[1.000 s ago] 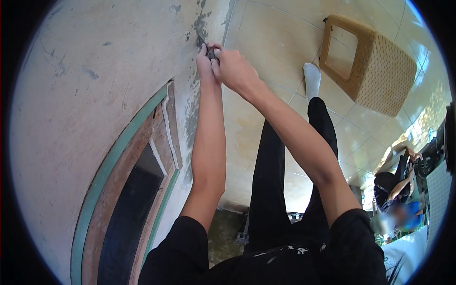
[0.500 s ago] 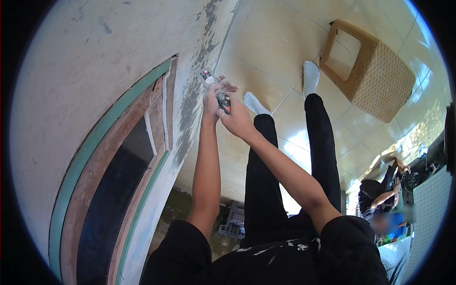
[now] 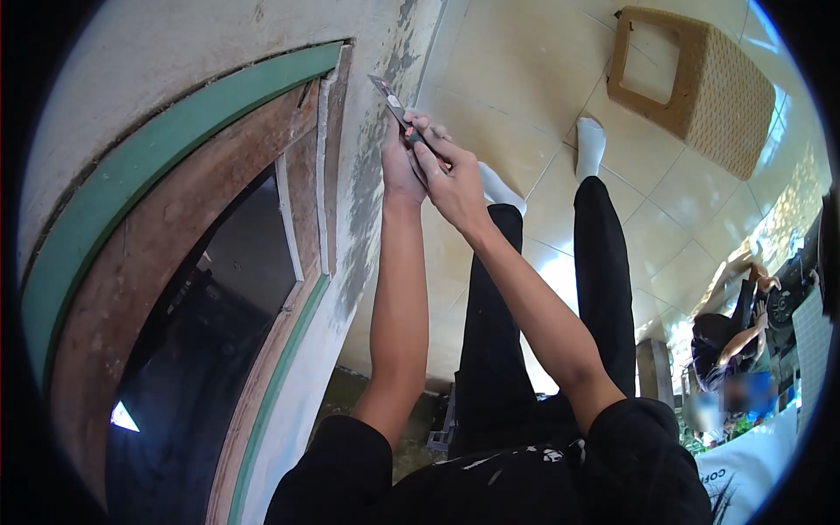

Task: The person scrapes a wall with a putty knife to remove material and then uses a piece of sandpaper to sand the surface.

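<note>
A putty knife (image 3: 391, 101) with a thin metal blade and a dark handle with red marks is held between my hands, blade tip toward the wall. My right hand (image 3: 451, 179) is closed around the handle. My left hand (image 3: 403, 171), pale with dust, cups the tool from below and behind, its fingers curling up around it. The blade is seen nearly edge-on, and the handle's lower end is hidden by my fingers. Close beside the hands is the wall (image 3: 372, 166), with grey patches where the surface is worn.
A window frame (image 3: 166, 210) with a green border (image 3: 175, 131) is set in the wall at left. On the tiled floor (image 3: 499, 87), a woven-pattern plastic stool (image 3: 726, 105) lies on its side. Another person (image 3: 726, 341) is at the right edge near dark equipment.
The putty knife has turned from showing its flat face to nearly edge-on. My right hand has shifted its hold on the handle. The view has moved, bringing the window frame closer.
</note>
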Motion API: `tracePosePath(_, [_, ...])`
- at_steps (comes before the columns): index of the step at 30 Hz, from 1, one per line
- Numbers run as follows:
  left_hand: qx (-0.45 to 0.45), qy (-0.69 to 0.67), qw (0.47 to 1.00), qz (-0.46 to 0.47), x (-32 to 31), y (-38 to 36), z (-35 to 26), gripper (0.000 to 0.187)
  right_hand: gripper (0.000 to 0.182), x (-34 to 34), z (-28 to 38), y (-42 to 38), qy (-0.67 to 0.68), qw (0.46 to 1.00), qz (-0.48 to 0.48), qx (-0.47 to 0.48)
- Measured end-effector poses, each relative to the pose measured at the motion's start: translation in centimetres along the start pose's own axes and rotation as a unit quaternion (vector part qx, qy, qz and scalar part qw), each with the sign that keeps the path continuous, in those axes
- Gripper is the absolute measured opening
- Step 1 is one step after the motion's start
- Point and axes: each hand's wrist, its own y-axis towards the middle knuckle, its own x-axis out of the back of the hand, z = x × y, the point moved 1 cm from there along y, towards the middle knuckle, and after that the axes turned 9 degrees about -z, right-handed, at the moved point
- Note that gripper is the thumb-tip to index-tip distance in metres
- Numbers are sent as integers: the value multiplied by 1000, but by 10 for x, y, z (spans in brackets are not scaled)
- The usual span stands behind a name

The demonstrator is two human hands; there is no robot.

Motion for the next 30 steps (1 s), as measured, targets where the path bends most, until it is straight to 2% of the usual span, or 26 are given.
tracePosePath(1, [-20,22,997,-65,0,2,-2,35,22,-4,1,2,1,1000,-10,23])
tracePosePath(2, [-19,22,997,-68,1,1,-6,35,22,-7,1,2,1,1000,-11,20])
tracePosePath(4, [-29,-6,999,-12,1,4,-15,23,21,-12,5,4,-105,994,8,8])
tracePosePath(5, [-40,-7,998,-46,2,3,-15,24,20,-14,1,2,-82,996,-8,31])
tracePosePath(9, [-46,49,994,-83,11,10,-22,21,20,-17,-13,9,-62,998,18,26])
tracePosePath(12, [-41,84,992,-87,13,10,-28,19,20,-18,-19,13,-21,998,2,67])
tracePosePath(14, [-41,84,990,-110,10,6,-26,19,20,-17,-11,8,-91,995,15,25])
tracePosePath(16, [-41,89,987,-126,7,10,-25,28,20,-16,-13,9,-80,997,21,-1])
tracePosePath(17, [-47,93,985,-135,5,11,-24,26,20,-15,-14,9,-70,997,25,-25])
tracePosePath(18, [-43,93,985,-137,9,10,-24,26,20,-17,-17,6,-71,997,22,-28])
tracePosePath(20, [-10,83,989,-124,15,9,-33,25,19,-26,-19,-2,-55,998,-27,35])
tracePosePath(22, [1,79,991,-108,22,13,-36,23,17,-28,-14,-3,-64,997,-26,36])
tracePosePath(24, [63,32,997,-13,22,19,-36,23,16,-27,-8,0,-81,994,-33,64])
tracePosePath(25, [64,73,995,-6,16,30,-40,22,15,-28,-4,8,-78,994,-36,65])
tracePosePath(28, [74,79,994,-26,-23,60,-52,21,14,-36,16,39,-62,988,-85,112])
tracePosePath(30, [43,113,991,-54,-26,47,-50,20,14,-36,12,31,-64,989,-72,111])
